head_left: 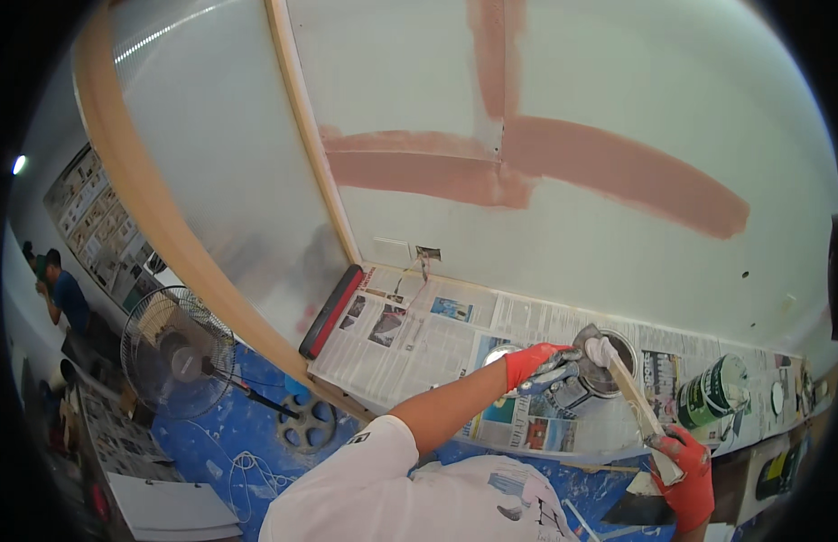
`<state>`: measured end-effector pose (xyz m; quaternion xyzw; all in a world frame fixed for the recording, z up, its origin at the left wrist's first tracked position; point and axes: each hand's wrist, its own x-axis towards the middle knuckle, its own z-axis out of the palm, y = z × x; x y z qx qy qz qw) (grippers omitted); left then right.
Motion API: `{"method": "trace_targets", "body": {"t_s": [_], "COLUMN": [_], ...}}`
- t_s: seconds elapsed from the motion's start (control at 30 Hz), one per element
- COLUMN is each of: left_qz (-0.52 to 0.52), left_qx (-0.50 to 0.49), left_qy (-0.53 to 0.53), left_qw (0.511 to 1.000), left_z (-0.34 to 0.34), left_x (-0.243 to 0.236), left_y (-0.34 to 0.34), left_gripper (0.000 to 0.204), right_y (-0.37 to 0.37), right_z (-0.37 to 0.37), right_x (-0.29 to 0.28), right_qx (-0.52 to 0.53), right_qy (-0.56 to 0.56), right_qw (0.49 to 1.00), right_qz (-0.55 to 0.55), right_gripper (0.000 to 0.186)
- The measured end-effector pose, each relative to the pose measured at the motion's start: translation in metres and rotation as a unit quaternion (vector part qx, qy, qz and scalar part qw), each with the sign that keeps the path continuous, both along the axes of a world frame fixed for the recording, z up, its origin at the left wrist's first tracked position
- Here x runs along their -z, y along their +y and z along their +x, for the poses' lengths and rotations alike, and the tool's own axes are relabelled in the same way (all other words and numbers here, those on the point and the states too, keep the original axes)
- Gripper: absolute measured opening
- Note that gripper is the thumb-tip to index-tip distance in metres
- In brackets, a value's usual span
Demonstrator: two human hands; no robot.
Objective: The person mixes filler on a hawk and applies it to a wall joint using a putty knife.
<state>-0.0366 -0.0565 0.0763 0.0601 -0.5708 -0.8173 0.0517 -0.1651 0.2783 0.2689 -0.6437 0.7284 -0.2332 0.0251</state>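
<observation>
My right hand (685, 479), in a red glove with grey smears, is closed round a long flat wooden stick (637, 402). A lump of pale paste (601, 350) clings to the stick's far end, above an open metal can (625, 370). Gloved in red and grey, my left hand (547, 366) is closed at the can's left side. From it reaches what looks like a putty knife (583, 335), its grey blade touching the paste. Its handle is mostly hidden by the fingers.
Newspaper (419, 316) covers the bench along a wall with pinkish filler bands (618, 167). A green tub (712, 393) stands right of the can. A black-and-red bar-shaped tool (331, 312) lies at left. Beyond the wooden frame are a fan (180, 352) and another person (69, 294).
</observation>
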Motion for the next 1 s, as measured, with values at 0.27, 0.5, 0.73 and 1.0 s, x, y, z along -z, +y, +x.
{"method": "trace_targets", "body": {"t_s": [0.27, 0.5, 0.73, 1.0], "left_qz": [0.120, 0.135, -0.021, 0.100], "left_qx": [-0.016, -0.016, -0.049, -0.044], "left_qy": [-0.015, -0.030, -0.046, -0.082], "left_qw": [0.992, 0.990, 0.998, 0.991], "left_z": [0.001, 0.002, -0.008, 0.001], "left_x": [-0.011, -0.005, 0.004, -0.015], "left_y": [0.000, 0.002, 0.002, 0.009], "left_gripper": [0.028, 0.027, 0.032, 0.031], "right_y": [0.003, 0.001, 0.009, 0.010], "right_z": [-0.001, 0.002, -0.008, -0.028], "right_x": [0.008, -0.007, -0.011, -0.008], "right_qx": [0.009, 0.003, -0.003, -0.005], "right_qy": [0.014, 0.019, 0.075, -0.095], "right_qw": [0.999, 0.999, 0.997, 0.994], "right_qz": [-0.029, -0.029, -0.032, -0.055], "right_gripper": [0.042, 0.041, 0.039, 0.041]}}
